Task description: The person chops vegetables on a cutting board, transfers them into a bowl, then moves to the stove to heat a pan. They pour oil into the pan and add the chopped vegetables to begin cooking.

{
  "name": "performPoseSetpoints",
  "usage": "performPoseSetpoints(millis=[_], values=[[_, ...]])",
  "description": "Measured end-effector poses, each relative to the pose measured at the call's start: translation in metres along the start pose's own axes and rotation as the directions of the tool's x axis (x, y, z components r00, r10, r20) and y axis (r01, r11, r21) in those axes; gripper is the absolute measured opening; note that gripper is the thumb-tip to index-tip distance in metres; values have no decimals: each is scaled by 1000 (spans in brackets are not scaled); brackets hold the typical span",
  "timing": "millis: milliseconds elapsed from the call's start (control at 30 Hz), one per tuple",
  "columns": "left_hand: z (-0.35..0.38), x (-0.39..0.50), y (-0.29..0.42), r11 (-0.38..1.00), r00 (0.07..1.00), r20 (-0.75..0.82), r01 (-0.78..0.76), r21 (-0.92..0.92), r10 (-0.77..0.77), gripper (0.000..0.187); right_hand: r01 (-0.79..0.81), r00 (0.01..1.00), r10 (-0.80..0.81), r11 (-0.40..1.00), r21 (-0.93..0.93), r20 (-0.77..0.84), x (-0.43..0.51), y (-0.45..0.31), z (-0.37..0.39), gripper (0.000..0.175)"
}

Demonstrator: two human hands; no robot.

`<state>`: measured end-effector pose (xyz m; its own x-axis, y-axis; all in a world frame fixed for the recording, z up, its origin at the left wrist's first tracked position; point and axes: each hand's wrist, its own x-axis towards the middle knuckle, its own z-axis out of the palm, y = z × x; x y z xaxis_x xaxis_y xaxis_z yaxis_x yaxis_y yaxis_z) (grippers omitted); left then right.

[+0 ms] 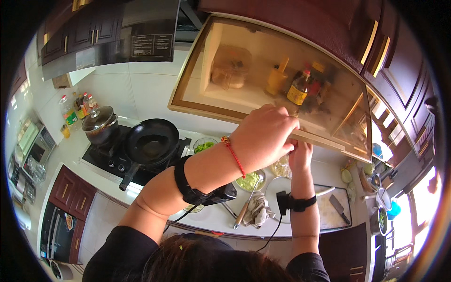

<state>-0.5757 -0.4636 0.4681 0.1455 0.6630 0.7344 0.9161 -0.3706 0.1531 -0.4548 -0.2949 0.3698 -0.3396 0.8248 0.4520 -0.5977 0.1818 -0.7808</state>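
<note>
My left hand (269, 135), with a red beaded bracelet at the wrist, is raised over the lower frame of a glass cabinet door (211, 111). Its fingers are curled, and whether they grip the frame or something small is hidden. Close below, my right hand (301, 157) is lifted to the same edge, its fingertips mostly out of sight. Through the glass show a sauce bottle (298, 90) with a red cap and yellow label, a yellow container (276, 81) and a clear plastic container (230, 68). Under my hands on the counter is a glass jar (280, 168).
A black wok (152, 141) and a lidded pot (100, 127) stand on the gas hob (116, 160). The counter holds bowls of cut greens (205, 145), a bowl of shredded vegetable (249, 181), a crumpled cloth (259, 210), and a cleaver (339, 208) on a cutting board (324, 216).
</note>
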Motion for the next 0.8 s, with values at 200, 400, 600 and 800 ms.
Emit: performPoseSetpoints(millis=[200, 400, 600, 800], values=[[-2, 3, 7, 999, 998, -57, 25, 29, -24, 17, 110, 971, -125, 990, 86, 204, 85, -15, 32, 16], [4, 5, 4, 1000, 993, -113, 26, -4, -26, 9, 197, 967, -202, 979, 46, 156, 135, 7, 64, 17], [6, 5, 4, 998, 992, -115, 42, -51, -48, 8, 232, 963, -228, 973, -13, 142, 178, 48, 78, 17], [7, 3, 0, 998, 996, -67, 58, -37, -60, 6, 285, 947, -263, 953, -104, 186, 221, 84, 76, 16]])
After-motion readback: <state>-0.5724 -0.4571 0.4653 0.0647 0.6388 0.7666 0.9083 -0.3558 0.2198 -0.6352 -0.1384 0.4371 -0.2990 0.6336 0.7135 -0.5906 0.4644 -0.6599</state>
